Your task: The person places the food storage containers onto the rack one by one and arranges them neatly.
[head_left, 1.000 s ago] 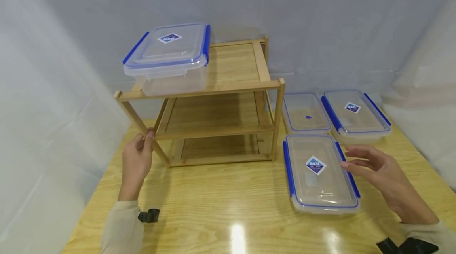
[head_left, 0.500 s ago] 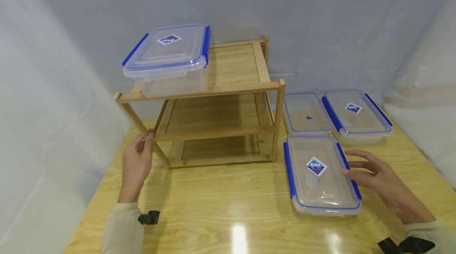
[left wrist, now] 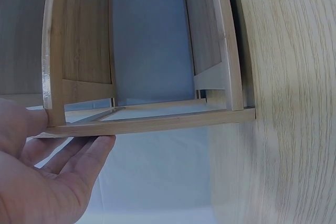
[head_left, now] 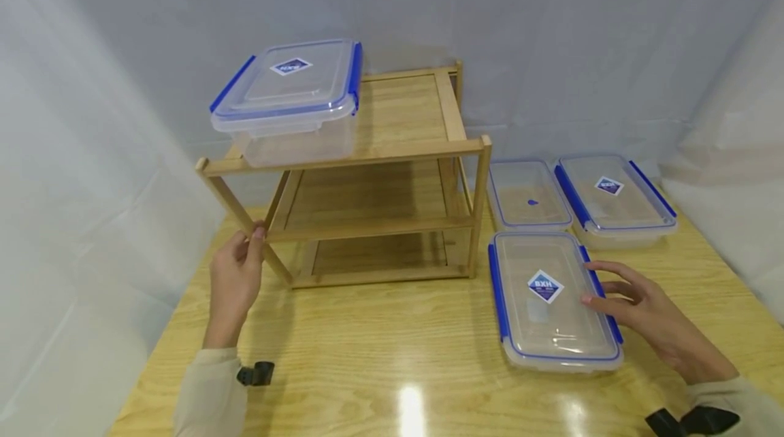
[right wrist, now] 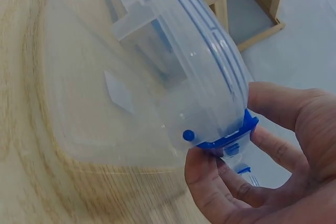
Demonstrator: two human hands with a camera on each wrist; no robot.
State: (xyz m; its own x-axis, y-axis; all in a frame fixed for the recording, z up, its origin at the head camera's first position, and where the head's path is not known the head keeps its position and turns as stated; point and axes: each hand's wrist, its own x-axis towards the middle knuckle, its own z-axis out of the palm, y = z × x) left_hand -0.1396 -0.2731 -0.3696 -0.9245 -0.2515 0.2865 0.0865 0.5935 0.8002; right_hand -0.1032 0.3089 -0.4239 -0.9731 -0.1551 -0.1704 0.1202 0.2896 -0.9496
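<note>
Head view catches my left hand [head_left: 235, 280] at the wooden rack [head_left: 373, 224], partly closed, thumb on one side and fingers on the other, pinching the left front leg where the middle shelf's front rail meets it. My right hand [head_left: 649, 314] is half curled at the right edge of the front container [head_left: 554, 338], which sits on the table [head_left: 349, 355] to the right of the rack, nearer to me. In the right wrist view, my thumb presses the lid's rim from above while my fingers curl beneath the blue side clip [right wrist: 226, 137], so I have that edge pinched. Just behind it stand a small container [head_left: 520, 185] with a blue drop-shaped mark and, beside that, a labelled container [head_left: 637, 199] with blue clips. Another lidded box [head_left: 294, 134] rests on the left part of the rack's top shelf.
</note>
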